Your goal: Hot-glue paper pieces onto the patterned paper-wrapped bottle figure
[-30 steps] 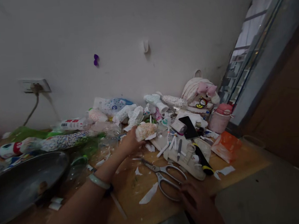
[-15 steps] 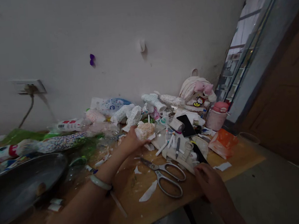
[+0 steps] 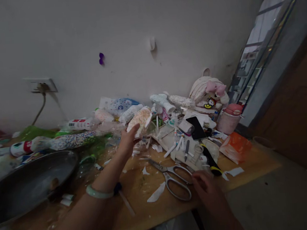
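My left hand (image 3: 130, 141) is closed around an oblong, pale orange-speckled piece with a white edge (image 3: 140, 120), lifted above the clutter at the back of the table. What lies under its far side is hidden. My right hand (image 3: 206, 187) hovers by the front edge, fingers curled and thumb bent in, beside the handle loops of metal scissors (image 3: 177, 180). Whether it touches them, or has anything inside the curl, I cannot make out. The scissors lie on the wood, blades toward the back left. A torn white paper strip (image 3: 157, 193) lies beside them.
A large dark pan (image 3: 37, 179) fills the left side. Several white pens (image 3: 180, 143), a black phone (image 3: 195, 127) and an orange packet (image 3: 236, 147) crowd the right. Behind stand a pink bottle (image 3: 229, 120) and a small backpack (image 3: 206, 90) against the wall.
My left hand has raised the speckled piece and carried it left, turning it more upright. My right hand has moved left, closer to the scissors' handles. The view has swung slightly left.
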Action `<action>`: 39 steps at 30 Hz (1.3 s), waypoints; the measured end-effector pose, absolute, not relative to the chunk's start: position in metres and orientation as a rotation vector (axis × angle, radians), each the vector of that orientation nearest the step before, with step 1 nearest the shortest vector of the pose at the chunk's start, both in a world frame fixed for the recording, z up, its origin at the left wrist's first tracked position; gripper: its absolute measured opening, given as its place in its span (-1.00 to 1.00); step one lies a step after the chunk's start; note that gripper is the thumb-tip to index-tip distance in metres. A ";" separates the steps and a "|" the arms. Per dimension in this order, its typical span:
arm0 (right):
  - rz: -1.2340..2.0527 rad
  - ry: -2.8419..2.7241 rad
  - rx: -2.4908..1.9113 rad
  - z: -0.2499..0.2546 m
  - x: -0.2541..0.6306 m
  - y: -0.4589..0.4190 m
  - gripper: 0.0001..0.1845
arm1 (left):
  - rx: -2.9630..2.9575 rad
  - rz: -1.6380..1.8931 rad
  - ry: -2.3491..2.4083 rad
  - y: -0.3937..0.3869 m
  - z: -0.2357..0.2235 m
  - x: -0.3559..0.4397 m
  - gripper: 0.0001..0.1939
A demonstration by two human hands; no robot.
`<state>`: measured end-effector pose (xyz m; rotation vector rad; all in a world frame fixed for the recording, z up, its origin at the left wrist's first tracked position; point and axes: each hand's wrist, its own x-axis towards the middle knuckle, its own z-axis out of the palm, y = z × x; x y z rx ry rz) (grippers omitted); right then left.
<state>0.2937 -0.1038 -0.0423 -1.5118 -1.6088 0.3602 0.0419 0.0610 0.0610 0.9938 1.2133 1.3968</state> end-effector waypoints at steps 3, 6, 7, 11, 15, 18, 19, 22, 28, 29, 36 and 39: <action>0.476 -1.529 -1.489 -0.037 0.274 -0.094 -0.77 | 0.815 1.353 0.979 0.047 0.062 0.039 -0.69; 0.702 -1.384 -1.400 -0.028 0.255 -0.072 -0.56 | 0.834 1.327 0.925 0.033 0.058 0.042 -0.65; 0.744 -1.320 -1.353 -0.023 0.250 -0.062 -0.45 | 0.856 1.325 0.927 0.028 0.057 0.045 -0.63; 0.811 -1.398 -1.217 -0.002 0.237 -0.025 -0.10 | 0.761 1.354 0.956 0.002 0.058 0.059 -0.67; 0.653 -1.516 -1.202 0.008 0.235 -0.006 -0.07 | 0.578 1.359 0.903 -0.021 0.062 0.064 -0.77; 0.694 -1.539 -1.136 0.011 0.233 -0.003 -0.33 | 0.420 1.322 0.871 -0.031 0.058 0.058 -0.78; 0.745 -1.541 -1.094 0.012 0.232 -0.004 -0.45 | 0.366 1.313 0.869 -0.034 0.056 0.056 -0.77; 0.795 -1.566 -1.012 0.018 0.228 -0.009 -0.72 | 0.265 1.316 0.849 -0.038 0.050 0.049 -0.72; 0.493 -1.725 -1.058 0.023 0.232 -0.022 -0.86 | 0.240 1.450 0.772 -0.035 0.048 0.037 -0.64; 0.463 -1.721 -1.082 0.021 0.236 -0.021 -0.87 | 0.242 1.478 0.773 -0.035 0.048 0.034 -0.64; 0.295 -1.526 -1.452 0.018 0.280 0.033 -0.40 | 0.284 1.541 0.909 -0.046 0.044 0.002 -0.67; 0.116 -1.617 -1.597 0.028 0.274 0.044 -0.44 | 0.313 1.551 0.910 -0.052 0.042 -0.008 -0.63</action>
